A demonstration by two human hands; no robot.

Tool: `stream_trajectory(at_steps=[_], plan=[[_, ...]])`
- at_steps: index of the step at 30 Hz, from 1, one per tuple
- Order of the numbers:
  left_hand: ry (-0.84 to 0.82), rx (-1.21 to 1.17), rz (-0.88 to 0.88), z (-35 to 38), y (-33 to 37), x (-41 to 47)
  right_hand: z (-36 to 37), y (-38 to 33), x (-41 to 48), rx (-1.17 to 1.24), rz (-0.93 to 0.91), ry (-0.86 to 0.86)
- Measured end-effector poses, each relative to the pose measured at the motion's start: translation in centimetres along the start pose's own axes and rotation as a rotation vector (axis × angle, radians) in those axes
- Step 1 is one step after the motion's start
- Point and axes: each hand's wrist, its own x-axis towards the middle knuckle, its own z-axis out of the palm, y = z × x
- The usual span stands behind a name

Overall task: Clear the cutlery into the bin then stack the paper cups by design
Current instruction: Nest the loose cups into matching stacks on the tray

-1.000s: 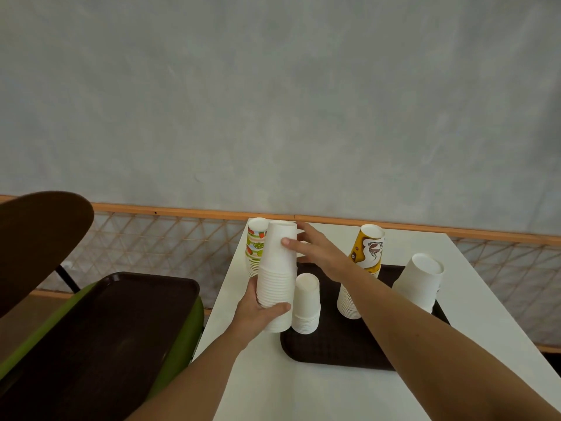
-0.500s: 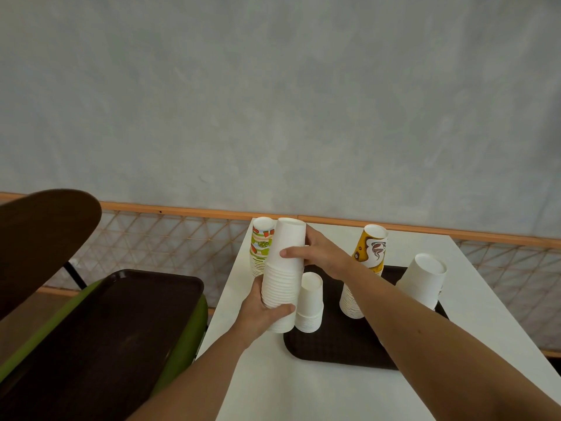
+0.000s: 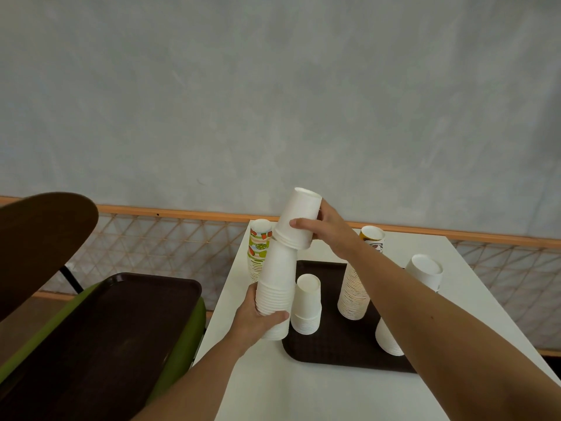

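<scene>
My left hand (image 3: 258, 322) grips the base of a tall stack of upside-down white cups (image 3: 277, 281) at the left edge of the brown tray (image 3: 334, 350). My right hand (image 3: 326, 226) grips a few white cups (image 3: 299, 218), tilted and lifted partly off the top of that stack. A shorter white stack (image 3: 307, 303) stands on the tray beside it. A fruit-patterned stack (image 3: 258, 247) stands behind on the table. A yellow-patterned stack (image 3: 355, 287) and another white stack (image 3: 425, 271) stand to the right, partly hidden by my right arm.
The white table (image 3: 303, 390) carries the tray. To its left a green bin (image 3: 97, 338) has a dark brown tray (image 3: 106, 335) lying on top. A dark rounded chair back (image 3: 39, 238) is at far left. A wooden rail with netting (image 3: 182, 235) runs behind.
My right hand has pulled the top few white cups upward and tilted them, so they come away from the tall stack that my left hand still holds.
</scene>
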Motion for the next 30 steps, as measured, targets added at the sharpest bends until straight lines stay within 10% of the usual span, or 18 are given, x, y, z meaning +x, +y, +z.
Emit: stream_trajectory(at_steps=[12, 30], plan=[[0.027, -0.046, -0.031, -0.6, -1.3, 0.6, -1.5, 3.1, -0.7, -0.074, 0.075, 0.200], [0.039, -0.075, -0.033, -0.9, -1.0, 0.8, 0.4, 9.5, -3.2, -0.367, 0.228, 0.050]])
